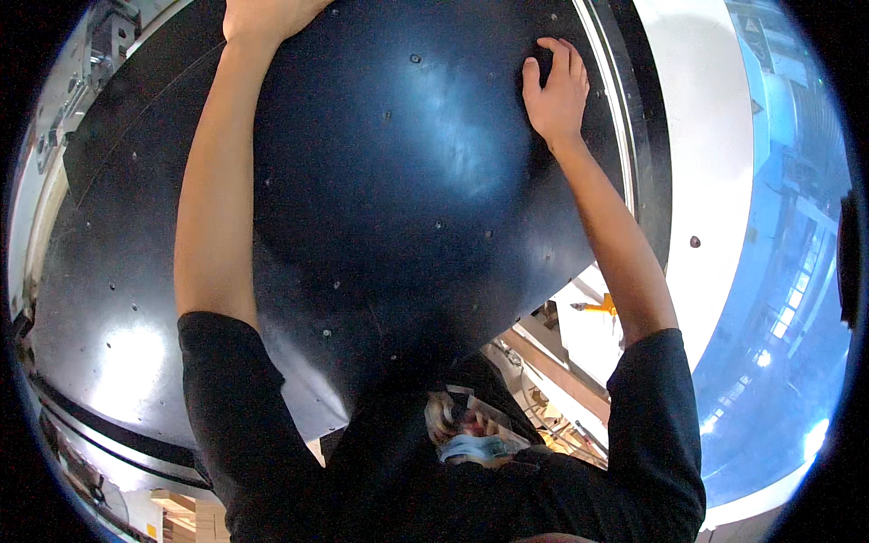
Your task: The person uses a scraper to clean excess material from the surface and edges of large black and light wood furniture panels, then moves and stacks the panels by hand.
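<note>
A broad, dark, glossy tabletop dotted with small round holes stretches under both of my arms. My left hand reaches to the far edge of the view, where its fingers are cut off, so whether it holds anything does not show. Over the right part of the tabletop is my right hand, thumb and fingers apart and loosely curved. Nothing shows between them. Beside that hand runs a pale metal strip along the tabletop's right side.
On the right stand a white panel with a dark knob and a bluish see-through sheet. Near my right elbow lies an orange tool. Wooden boards sit below the table's near edge. Metal machine parts line the far left.
</note>
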### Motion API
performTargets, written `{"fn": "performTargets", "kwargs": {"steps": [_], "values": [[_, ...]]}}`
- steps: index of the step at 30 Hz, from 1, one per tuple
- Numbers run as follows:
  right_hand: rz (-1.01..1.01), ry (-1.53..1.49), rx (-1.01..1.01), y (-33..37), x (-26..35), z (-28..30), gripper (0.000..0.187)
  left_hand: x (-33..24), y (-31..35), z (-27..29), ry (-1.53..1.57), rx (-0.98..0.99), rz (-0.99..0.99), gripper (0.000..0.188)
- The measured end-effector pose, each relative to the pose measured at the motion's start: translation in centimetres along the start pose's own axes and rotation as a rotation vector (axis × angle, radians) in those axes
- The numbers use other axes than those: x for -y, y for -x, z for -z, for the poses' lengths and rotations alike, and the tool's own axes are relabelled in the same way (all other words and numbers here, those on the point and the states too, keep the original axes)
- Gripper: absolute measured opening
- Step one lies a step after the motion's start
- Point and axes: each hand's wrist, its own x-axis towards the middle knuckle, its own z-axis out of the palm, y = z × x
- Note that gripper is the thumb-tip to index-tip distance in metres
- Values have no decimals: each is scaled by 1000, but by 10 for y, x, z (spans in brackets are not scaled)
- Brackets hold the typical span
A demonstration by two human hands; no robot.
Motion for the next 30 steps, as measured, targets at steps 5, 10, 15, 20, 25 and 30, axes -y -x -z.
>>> {"fn": "performTargets", "kwargs": {"steps": [5,10,15,20,25,30], "values": [[-38,20,11,-1,4,0,44,-1,-2,1,-35,55,26,113],[24,0,-25,-10,6,0,42,4,-2,12,-20,60,24,115],[60,30,-41,-11,5,11,41,6,-7,10,19,32,-32,116],[26,5,23,-10,11,10,42,19,-10,-17,-91,-207,-21,107],[-7,33,53,-9,13,13,42,21,-12,-20,16,-95,-34,114],[39,1,20,-11,10,14,40,19,-13,-7,53,-49,-44,114]]}}
